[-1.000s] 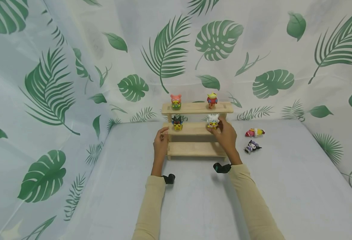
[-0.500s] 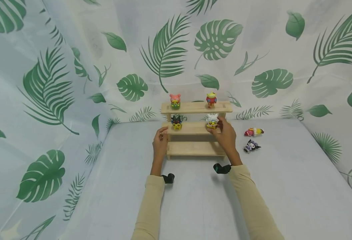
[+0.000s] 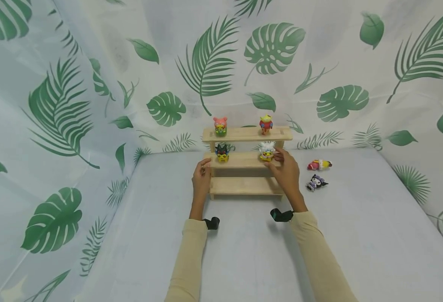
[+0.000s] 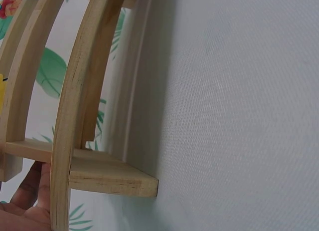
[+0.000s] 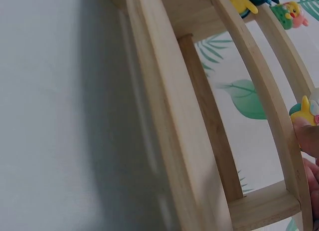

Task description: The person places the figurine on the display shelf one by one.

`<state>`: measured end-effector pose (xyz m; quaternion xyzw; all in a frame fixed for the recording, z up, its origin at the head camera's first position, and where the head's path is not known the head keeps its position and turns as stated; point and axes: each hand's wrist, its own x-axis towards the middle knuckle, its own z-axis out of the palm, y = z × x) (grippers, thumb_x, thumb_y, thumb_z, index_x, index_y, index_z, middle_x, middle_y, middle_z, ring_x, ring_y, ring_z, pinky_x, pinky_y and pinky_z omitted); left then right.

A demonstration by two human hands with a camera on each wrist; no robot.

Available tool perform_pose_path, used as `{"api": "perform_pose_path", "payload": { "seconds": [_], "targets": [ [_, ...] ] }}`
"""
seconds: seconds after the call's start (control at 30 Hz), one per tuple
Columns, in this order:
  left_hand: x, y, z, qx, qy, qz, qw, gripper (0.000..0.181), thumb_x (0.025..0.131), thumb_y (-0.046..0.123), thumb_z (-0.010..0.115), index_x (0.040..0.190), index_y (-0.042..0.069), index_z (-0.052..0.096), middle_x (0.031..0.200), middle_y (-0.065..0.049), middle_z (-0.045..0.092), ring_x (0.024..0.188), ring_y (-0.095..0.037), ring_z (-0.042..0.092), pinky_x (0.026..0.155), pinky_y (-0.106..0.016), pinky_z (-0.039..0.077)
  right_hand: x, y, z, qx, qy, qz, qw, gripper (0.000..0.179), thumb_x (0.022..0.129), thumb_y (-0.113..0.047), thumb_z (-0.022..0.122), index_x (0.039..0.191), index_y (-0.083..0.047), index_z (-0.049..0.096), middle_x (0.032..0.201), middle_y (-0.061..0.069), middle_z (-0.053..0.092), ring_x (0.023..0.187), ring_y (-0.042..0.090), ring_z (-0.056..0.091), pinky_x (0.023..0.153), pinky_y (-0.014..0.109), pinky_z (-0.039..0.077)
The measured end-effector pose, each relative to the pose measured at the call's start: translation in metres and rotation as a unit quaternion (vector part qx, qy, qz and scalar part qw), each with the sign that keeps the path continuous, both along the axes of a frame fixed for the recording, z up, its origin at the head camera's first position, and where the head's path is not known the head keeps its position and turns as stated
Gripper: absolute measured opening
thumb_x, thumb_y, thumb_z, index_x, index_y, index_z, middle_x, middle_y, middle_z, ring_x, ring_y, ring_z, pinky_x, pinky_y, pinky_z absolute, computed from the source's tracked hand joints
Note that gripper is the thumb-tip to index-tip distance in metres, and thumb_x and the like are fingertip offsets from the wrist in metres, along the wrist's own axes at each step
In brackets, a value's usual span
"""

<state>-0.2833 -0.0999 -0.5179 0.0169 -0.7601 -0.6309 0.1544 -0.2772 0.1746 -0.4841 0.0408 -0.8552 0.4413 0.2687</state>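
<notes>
A three-tier wooden display shelf (image 3: pixel 246 184) stands on the table. My left hand (image 3: pixel 201 178) holds its left end at the middle tier; in the left wrist view fingers (image 4: pixel 31 188) lie against the wood. On the right of the middle tier stands a white-topped yellow figurine (image 3: pixel 267 152). Beside it is my right hand (image 3: pixel 287 172), its thumb at the figurine's base and its fingers a little apart from the body. In the right wrist view the thumb (image 5: pixel 306 133) overlaps the yellow figurine (image 5: pixel 302 111); whether they touch, I cannot tell.
A dark-eared yellow figurine (image 3: pixel 222 153) stands on the middle tier's left. The top tier carries a pink figurine (image 3: pixel 220 126) and a red one with a yellow top (image 3: pixel 266 125). Right of the shelf lie a red-and-yellow figurine (image 3: pixel 319 165) and a purple-and-black one (image 3: pixel 316 183).
The right hand has eased slightly right, and its fingers have loosened from the white-topped figurine, which stays on the middle tier. The left hand keeps its place at the shelf's end.
</notes>
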Motion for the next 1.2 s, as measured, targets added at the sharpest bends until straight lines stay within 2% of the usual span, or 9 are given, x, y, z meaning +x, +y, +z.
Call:
{"api": "perform_pose_path", "payload": {
  "seconds": [0.3,0.53,0.7,0.83,0.93,1.0,1.1,1.17,1.2],
  "targets": [
    [-0.001,0.0,-0.001,0.007,-0.004,0.003,1.0,0.026,0.103,0.032,0.051,0.123,0.023,0.064,0.077,-0.015,0.059,0.058,-0.006,0.045,0.053,-0.02,0.039,0.013,0.012,-0.004,-0.087,0.051,-0.012,0.9948,0.041,0.086,-0.006,0.073,0.124,0.002,0.061,0.107,0.02,0.067,0.089,0.021,0.064,0.076,0.016,0.046],
    [0.003,-0.001,0.001,0.008,-0.012,0.002,0.9999,0.026,0.103,0.032,0.05,0.124,0.024,0.063,0.08,-0.008,0.059,0.064,-0.007,0.047,0.055,-0.02,0.039,0.027,0.037,-0.014,-0.131,0.019,-0.12,0.9839,0.032,0.091,-0.009,0.068,0.122,-0.002,0.063,0.099,0.016,0.055,0.076,-0.007,0.048,0.065,0.007,0.039],
    [0.003,-0.001,0.002,0.009,-0.003,-0.003,0.9999,0.027,0.103,0.032,0.05,0.125,0.022,0.063,0.079,-0.014,0.058,0.063,-0.008,0.045,0.055,-0.02,0.038,0.04,0.058,-0.019,-0.152,-0.067,-0.169,0.9715,0.043,0.094,-0.018,0.063,0.133,-0.002,0.052,0.118,0.02,0.045,0.068,-0.009,0.051,0.056,0.003,0.042],
    [0.002,-0.001,0.003,0.009,0.003,-0.007,0.9999,0.027,0.103,0.031,0.05,0.125,0.022,0.063,0.081,-0.022,0.059,0.062,-0.007,0.046,0.054,-0.02,0.038,0.051,0.074,-0.024,-0.141,-0.181,-0.211,0.9502,0.061,0.096,-0.033,0.058,0.147,-0.01,0.035,0.136,0.023,0.036,0.101,0.02,0.057,0.07,0.017,0.051],
    [0.001,-0.002,0.002,0.007,0.004,-0.007,0.9999,0.027,0.103,0.03,0.05,0.125,0.022,0.063,0.083,-0.024,0.06,0.062,-0.008,0.047,0.054,-0.02,0.038,0.058,0.086,-0.031,-0.129,-0.251,-0.207,0.9369,0.075,0.095,-0.042,0.056,0.154,-0.013,0.021,0.147,0.027,0.028,0.125,0.04,0.045,0.089,0.038,0.054],
    [0.001,-0.003,0.002,0.007,0.003,-0.007,0.9999,0.026,0.103,0.031,0.05,0.125,0.023,0.063,0.084,-0.024,0.06,0.063,-0.009,0.047,0.055,-0.021,0.039,0.06,0.094,-0.038,-0.128,-0.279,-0.187,0.933,0.083,0.094,-0.044,0.057,0.157,-0.013,0.012,0.153,0.026,0.021,0.128,0.044,0.045,0.092,0.037,0.054],
    [0.001,-0.003,0.002,0.005,0.002,-0.007,1.0,0.027,0.103,0.031,0.05,0.125,0.022,0.063,0.088,-0.021,0.062,0.066,-0.01,0.048,0.056,-0.021,0.039,0.063,0.103,-0.049,-0.131,-0.305,-0.16,0.9297,0.093,0.092,-0.046,0.061,0.158,-0.014,0.003,0.161,0.021,0.012,0.128,0.04,0.05,0.089,0.028,0.054],
    [0.0,-0.003,0.001,0.003,0.003,-0.008,1.0,0.027,0.103,0.031,0.05,0.125,0.022,0.063,0.091,-0.019,0.064,0.068,-0.011,0.049,0.057,-0.021,0.04,0.064,0.108,-0.056,-0.143,-0.312,-0.144,0.9282,0.098,0.091,-0.046,0.064,0.158,-0.017,-0.001,0.165,0.014,0.006,0.108,0.023,0.067,0.076,0.017,0.054],
    [0.0,-0.003,0.001,0.002,0.003,-0.008,1.0,0.028,0.103,0.031,0.05,0.125,0.021,0.063,0.091,-0.02,0.064,0.066,-0.011,0.048,0.056,-0.021,0.039,0.064,0.109,-0.058,-0.143,-0.318,-0.139,0.9269,0.1,0.09,-0.048,0.065,0.158,-0.018,-0.003,0.165,0.012,0.004,0.097,0.016,0.07,0.082,0.02,0.054]
  ]
}}
